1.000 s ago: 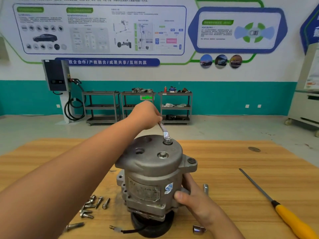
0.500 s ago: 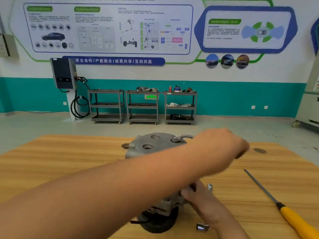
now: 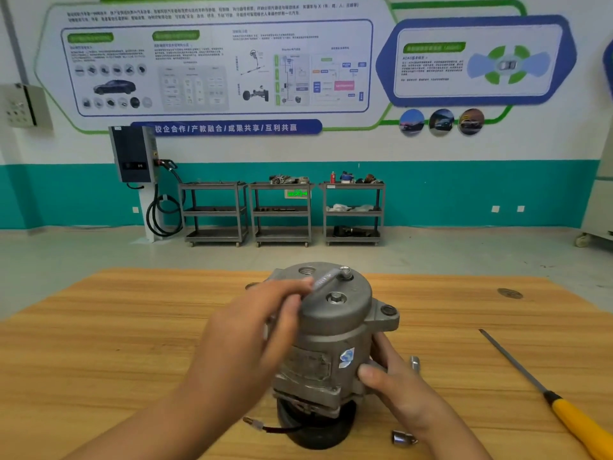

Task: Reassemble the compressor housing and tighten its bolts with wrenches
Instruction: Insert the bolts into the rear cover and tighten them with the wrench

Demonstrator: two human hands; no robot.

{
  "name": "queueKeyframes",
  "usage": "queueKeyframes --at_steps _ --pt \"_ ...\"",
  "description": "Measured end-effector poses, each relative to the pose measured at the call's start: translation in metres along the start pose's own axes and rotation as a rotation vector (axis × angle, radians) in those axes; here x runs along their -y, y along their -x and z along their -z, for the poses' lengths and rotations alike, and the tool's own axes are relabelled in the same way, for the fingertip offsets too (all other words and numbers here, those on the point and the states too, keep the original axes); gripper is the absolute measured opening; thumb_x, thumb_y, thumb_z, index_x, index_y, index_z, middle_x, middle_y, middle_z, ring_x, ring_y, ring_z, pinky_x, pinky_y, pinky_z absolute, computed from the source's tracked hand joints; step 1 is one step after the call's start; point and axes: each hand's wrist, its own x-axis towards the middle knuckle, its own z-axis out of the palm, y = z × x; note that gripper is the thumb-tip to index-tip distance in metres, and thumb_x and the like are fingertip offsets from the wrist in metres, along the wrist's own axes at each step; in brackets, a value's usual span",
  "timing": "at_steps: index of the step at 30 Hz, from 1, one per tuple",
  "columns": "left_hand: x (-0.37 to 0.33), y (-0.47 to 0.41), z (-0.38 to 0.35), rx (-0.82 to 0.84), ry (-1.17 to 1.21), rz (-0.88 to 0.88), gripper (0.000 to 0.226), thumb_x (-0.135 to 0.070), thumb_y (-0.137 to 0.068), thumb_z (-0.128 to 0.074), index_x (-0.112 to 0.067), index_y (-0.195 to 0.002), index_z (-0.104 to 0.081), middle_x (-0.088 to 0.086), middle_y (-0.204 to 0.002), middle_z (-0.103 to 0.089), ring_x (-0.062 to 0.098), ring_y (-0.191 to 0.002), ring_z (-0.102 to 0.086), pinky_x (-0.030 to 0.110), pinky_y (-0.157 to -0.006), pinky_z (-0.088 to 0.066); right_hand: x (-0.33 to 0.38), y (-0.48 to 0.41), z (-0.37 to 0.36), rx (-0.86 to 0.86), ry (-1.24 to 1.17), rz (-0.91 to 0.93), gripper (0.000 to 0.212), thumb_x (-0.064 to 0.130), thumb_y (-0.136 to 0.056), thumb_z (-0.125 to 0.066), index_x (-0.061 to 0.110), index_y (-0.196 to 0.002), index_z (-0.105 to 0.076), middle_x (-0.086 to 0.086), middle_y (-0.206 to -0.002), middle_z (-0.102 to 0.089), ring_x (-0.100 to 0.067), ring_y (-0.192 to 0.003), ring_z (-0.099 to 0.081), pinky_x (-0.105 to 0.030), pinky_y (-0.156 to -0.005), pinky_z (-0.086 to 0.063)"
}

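Grey compressor housing (image 3: 335, 327) upright, wrench (image 3: 326, 279) on top bolt (image 3: 345, 271)

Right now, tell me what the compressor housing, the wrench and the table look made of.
Compressor housing: probably cast aluminium, dull matte grey surface. Wrench: likely steel, smooth silvery sheen. Table: wood or wood-look laminate, streaked orange-brown grain; cannot tell which.

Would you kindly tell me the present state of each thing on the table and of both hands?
Compressor: upright on the table.
Wrench: ring end on the far bolt.
Near bolt: seated, no tool on it.
Left hand: grips the wrench.
Right hand: holds the compressor body.
Screwdriver: lying flat, untouched.
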Motion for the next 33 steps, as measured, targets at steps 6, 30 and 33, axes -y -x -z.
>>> queueKeyframes --at_steps 6,30,33 --pt "0.049 -0.026 0.017 0.129 -0.234 0.327 0.023 -0.036 -0.090 -0.050 -0.027 -0.101 -0.069 -0.027 -0.086 -0.056 -0.009 -0.077 -0.048 0.007 -0.065 -0.032 -0.007 0.000 -0.003 0.022 0.090 0.076 0.109 0.058 -0.043 -0.089 0.029 -0.136 -0.041 0.008 -0.134 -0.057 -0.014 -0.127 -0.051 -0.044 -0.105 -0.041" --pt "-0.015 -0.168 -0.121 0.719 -0.166 0.189 0.057 0.011 -0.092 -0.038 -0.016 -0.141 -0.045 0.010 -0.144 -0.046 0.027 -0.117 -0.055 0.031 -0.093 -0.046 0.006 0.005 -0.005 0.088 0.109 0.027 0.111 0.056 -0.044 -0.090 0.031 -0.137 -0.033 0.019 -0.130 -0.057 -0.004 -0.120 -0.055 -0.023 -0.090 -0.049" --pt "-0.055 -0.150 -0.118 0.787 -0.094 0.000 0.052 0.007 -0.092 -0.040 -0.017 -0.138 -0.050 0.005 -0.135 -0.056 0.020 -0.120 -0.054 0.030 -0.098 -0.042 0.004 0.004 -0.003 0.061 0.145 0.008 0.110 0.064 -0.040 -0.087 0.041 -0.134 -0.033 0.032 -0.124 -0.056 0.005 -0.116 -0.055 -0.021 -0.089 -0.048"
